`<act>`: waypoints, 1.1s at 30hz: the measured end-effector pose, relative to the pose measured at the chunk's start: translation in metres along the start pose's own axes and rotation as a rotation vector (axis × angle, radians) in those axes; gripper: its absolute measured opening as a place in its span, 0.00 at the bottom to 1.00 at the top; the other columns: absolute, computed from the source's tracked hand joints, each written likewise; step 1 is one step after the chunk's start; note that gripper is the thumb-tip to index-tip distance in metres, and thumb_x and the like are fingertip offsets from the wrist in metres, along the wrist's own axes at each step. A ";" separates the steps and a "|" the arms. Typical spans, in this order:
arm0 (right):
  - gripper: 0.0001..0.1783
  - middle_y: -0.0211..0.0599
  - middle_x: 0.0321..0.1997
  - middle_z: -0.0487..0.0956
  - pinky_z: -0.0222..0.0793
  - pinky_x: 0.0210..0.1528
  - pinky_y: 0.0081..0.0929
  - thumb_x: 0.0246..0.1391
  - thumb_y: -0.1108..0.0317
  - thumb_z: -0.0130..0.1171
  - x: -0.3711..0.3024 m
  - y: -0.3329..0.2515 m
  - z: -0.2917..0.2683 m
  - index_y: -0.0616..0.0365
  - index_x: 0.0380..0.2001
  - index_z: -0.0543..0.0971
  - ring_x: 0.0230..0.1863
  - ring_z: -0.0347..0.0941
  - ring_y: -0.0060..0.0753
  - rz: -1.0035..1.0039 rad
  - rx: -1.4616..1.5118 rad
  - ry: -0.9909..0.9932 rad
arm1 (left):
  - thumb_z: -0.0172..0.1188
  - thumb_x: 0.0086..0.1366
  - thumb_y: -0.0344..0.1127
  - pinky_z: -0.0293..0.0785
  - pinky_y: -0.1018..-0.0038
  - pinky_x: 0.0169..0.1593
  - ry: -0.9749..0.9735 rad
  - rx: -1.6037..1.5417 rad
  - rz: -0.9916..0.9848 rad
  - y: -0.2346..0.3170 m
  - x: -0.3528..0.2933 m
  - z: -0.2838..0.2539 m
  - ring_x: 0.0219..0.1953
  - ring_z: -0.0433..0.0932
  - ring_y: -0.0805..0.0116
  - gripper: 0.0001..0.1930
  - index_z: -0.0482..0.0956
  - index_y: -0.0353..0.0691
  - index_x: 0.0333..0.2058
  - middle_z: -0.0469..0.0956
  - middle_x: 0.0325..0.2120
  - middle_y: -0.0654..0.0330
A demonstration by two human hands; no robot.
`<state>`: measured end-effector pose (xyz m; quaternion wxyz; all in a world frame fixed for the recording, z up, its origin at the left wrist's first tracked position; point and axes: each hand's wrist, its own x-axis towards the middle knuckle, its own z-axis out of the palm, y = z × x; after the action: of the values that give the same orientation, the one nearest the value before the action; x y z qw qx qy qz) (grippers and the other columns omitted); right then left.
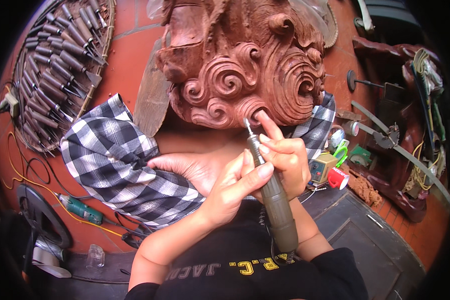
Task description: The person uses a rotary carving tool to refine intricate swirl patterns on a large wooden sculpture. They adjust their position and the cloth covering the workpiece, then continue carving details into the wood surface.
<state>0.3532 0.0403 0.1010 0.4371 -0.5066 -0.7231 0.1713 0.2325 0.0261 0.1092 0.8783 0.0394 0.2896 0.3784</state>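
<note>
A reddish-brown wood carving (pixel 235 65) with swirling curls and scrolls stands in front of my crossed legs. A dark, pen-like rotary carving tool (pixel 277 212) slants up toward it, its thin metal bit at the lower edge of a curl. My left hand (pixel 237 187) closes on the tool's body from the left, thumb lying across it. Around the tool's upper part, my right hand (pixel 287 157) is closed too, with its index finger stretched up to the carving beside the bit. Part of the left fingers is hidden behind the tool.
At the left, a round woven tray (pixel 92 100) holds many wood-handled chisels. Below it lie a green power tool (pixel 82 209) and cables. A flat wooden board (pixel 152 95) rests by the carving. At right are a small control box (pixel 322 167), a red mug (pixel 337 178) and wood pieces.
</note>
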 end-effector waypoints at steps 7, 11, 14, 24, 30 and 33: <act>0.12 0.48 0.44 0.79 0.75 0.54 0.53 0.47 0.74 0.66 -0.003 0.002 -0.017 0.64 0.36 0.78 0.51 0.78 0.59 -0.008 0.167 -0.147 | 0.56 0.69 0.45 0.72 0.79 0.43 -0.105 0.169 -0.109 0.013 -0.014 -0.022 0.38 0.77 0.72 0.23 0.68 0.33 0.53 0.76 0.40 0.58; 0.12 0.51 0.47 0.79 0.76 0.54 0.50 0.48 0.73 0.65 -0.004 -0.001 -0.024 0.63 0.38 0.78 0.50 0.79 0.55 0.018 0.243 -0.226 | 0.58 0.67 0.45 0.70 0.71 0.53 -0.092 0.172 -0.027 0.013 -0.016 -0.022 0.51 0.74 0.64 0.28 0.66 0.31 0.58 0.73 0.50 0.53; 0.13 0.50 0.47 0.80 0.78 0.53 0.47 0.48 0.73 0.65 -0.009 0.004 -0.022 0.62 0.38 0.79 0.50 0.79 0.52 0.033 0.255 -0.227 | 0.60 0.66 0.45 0.69 0.69 0.55 -0.051 0.176 -0.032 0.010 -0.016 -0.023 0.53 0.72 0.63 0.28 0.68 0.30 0.57 0.73 0.50 0.53; 0.20 0.48 0.47 0.80 0.78 0.50 0.48 0.51 0.60 0.68 -0.018 0.013 -0.035 0.57 0.44 0.77 0.48 0.80 0.52 -0.058 0.279 -0.283 | 0.63 0.64 0.40 0.74 0.71 0.51 -0.050 0.183 -0.042 0.000 -0.021 -0.022 0.49 0.74 0.67 0.22 0.71 0.33 0.52 0.74 0.46 0.57; 0.24 0.46 0.43 0.82 0.79 0.49 0.44 0.43 0.64 0.73 -0.017 0.013 -0.039 0.57 0.44 0.77 0.45 0.82 0.48 -0.105 0.271 -0.337 | 0.64 0.62 0.42 0.71 0.71 0.52 -0.017 0.150 0.046 -0.006 -0.028 -0.032 0.47 0.75 0.68 0.20 0.75 0.33 0.46 0.76 0.40 0.59; 0.16 0.42 0.43 0.82 0.81 0.41 0.32 0.42 0.68 0.72 -0.029 0.017 -0.060 0.57 0.37 0.80 0.41 0.82 0.38 0.003 0.185 -0.291 | 0.67 0.58 0.45 0.73 0.70 0.49 0.045 0.240 0.191 -0.003 -0.031 -0.036 0.41 0.78 0.65 0.21 0.78 0.32 0.41 0.75 0.37 0.57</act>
<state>0.4145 0.0102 0.1095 0.3722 -0.4352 -0.7591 0.3096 0.1981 -0.0034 0.0931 0.8206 0.1628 0.3474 0.4236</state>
